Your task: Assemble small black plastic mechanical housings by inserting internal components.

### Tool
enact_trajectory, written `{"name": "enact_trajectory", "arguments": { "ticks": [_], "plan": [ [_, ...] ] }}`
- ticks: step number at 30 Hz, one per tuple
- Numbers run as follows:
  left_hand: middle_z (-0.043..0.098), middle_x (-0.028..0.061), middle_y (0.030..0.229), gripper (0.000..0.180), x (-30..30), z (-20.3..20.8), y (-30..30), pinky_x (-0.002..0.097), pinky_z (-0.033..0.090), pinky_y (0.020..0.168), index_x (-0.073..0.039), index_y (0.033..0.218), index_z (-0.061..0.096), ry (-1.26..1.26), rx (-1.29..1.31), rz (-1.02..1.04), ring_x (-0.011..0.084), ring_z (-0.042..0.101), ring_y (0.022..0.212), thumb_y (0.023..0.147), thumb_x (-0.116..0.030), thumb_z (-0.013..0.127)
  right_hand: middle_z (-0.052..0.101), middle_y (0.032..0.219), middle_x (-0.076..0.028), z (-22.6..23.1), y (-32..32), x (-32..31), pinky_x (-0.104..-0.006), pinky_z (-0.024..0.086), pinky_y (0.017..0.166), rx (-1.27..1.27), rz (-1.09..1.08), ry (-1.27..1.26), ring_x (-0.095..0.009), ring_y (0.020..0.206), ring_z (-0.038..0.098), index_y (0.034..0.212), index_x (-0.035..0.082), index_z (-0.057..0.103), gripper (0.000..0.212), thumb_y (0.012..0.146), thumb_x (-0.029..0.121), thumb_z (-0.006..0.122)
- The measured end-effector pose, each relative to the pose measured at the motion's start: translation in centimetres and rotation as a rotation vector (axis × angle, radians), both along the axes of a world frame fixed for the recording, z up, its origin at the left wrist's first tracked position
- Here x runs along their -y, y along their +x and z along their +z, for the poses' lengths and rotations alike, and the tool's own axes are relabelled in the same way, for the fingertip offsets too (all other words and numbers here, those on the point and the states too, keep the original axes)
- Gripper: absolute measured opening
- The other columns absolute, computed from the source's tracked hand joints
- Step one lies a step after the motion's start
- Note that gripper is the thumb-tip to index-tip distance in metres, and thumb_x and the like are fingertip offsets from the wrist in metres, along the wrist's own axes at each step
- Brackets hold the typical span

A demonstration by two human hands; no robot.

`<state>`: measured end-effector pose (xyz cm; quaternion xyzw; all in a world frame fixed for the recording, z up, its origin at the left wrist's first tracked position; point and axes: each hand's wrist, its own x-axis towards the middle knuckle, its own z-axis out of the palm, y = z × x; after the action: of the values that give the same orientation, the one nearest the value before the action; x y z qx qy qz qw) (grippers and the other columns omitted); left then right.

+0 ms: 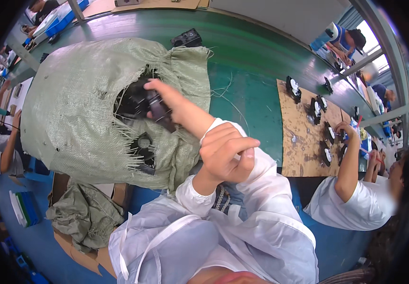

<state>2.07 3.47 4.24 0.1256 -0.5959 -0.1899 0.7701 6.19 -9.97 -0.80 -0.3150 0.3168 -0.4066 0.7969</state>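
Note:
A large pale-green woven sack (81, 99) lies on the bench with a frayed tear in its side, and black moulded plastic parts (143, 146) show inside. My right hand (169, 102) is at the tear, its thumb and fingers closed on a black plastic part (159, 111), slightly blurred. Across my right forearm lies my left hand (225, 151), fingers curled at the white sleeve (266, 177) near its cuff; the exact grip is partly hidden.
Another black part (186, 39) sits behind the sack on the green bench (242, 94). To the right, a brown board (304, 137) bears several black-and-white assemblies, with a co-worker (356, 199) beside it. Below the sack stands a cardboard box (79, 253) holding a crumpled sack (86, 215).

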Motion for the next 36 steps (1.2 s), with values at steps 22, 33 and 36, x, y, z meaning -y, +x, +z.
{"name": "enact_trajectory", "arguments": {
  "ticks": [22,33,36],
  "plan": [
    [0.057,0.0047,0.06,0.011,1.0,-1.1,-2.3,0.0258,0.039,0.05,-0.001,0.079,0.066,0.203,0.131,-0.055,0.016,0.043,0.051,0.07,0.002,0.06,0.053,0.137,-0.016,0.1,-19.1,-1.6,-0.0437,0.044,0.098,-1.232,-0.244,-1.042,-0.037,0.116,0.055,0.135,0.01,0.055,0.054,0.085,0.03,0.062],
    [0.057,0.0049,0.061,0.011,0.9,-0.4,-1.6,0.0256,0.036,0.049,0.0,0.079,0.067,0.163,0.173,-0.014,0.0157,0.043,0.051,0.07,0.002,0.061,0.056,0.118,-0.019,2.3,-10.0,2.4,-0.0468,0.049,0.084,-1.605,-0.288,-1.405,-0.036,0.096,0.058,0.128,0.008,0.055,0.064,0.074,0.034,0.076],
    [0.056,0.0071,0.061,0.015,0.2,0.2,-0.1,0.0248,0.034,0.048,0.0,0.08,0.067,0.177,0.128,0.049,0.0152,0.042,0.051,0.069,0.004,0.057,0.056,0.117,-0.021,2.7,-9.4,3.7,-0.0466,0.051,0.084,-1.656,-0.096,-1.221,-0.037,0.093,0.06,0.123,0.003,0.057,0.068,0.066,0.031,0.082]
  ]
}}
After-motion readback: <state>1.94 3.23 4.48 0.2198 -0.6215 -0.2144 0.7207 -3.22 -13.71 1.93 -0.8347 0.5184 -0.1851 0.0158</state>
